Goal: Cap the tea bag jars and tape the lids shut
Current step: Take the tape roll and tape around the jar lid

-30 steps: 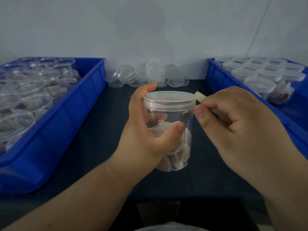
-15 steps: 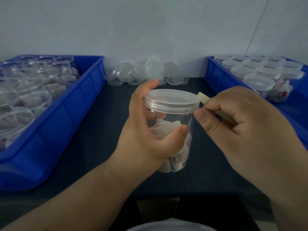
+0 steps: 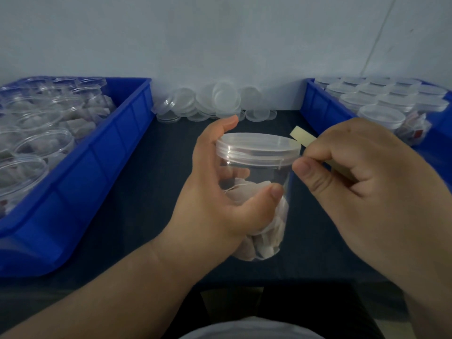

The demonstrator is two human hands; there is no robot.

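Observation:
A clear plastic jar (image 3: 266,172) with tea bags in its lower half is held above the dark table in the middle of the head view. Its translucent lid (image 3: 259,146) sits on top. My left hand (image 3: 220,192) grips the jar from the left, thumb across the front and forefinger up by the lid's rim. My right hand (image 3: 362,189) is at the jar's right side, thumb and fingers pinched at the lid's edge on a clear strip of tape (image 3: 297,156). A pale yellowish strip (image 3: 303,138) sticks out above its fingers.
A blue bin (image 3: 80,182) on the left holds several open jars with tea bags. A blue bin (image 3: 325,106) on the right holds several lidded jars (image 3: 380,116). Loose lids (image 3: 212,101) are piled at the back against the wall.
The jar and both hands have stayed nearly in place. The jar has tilted slightly, and my right thumb has slid a little along the lid's edge.

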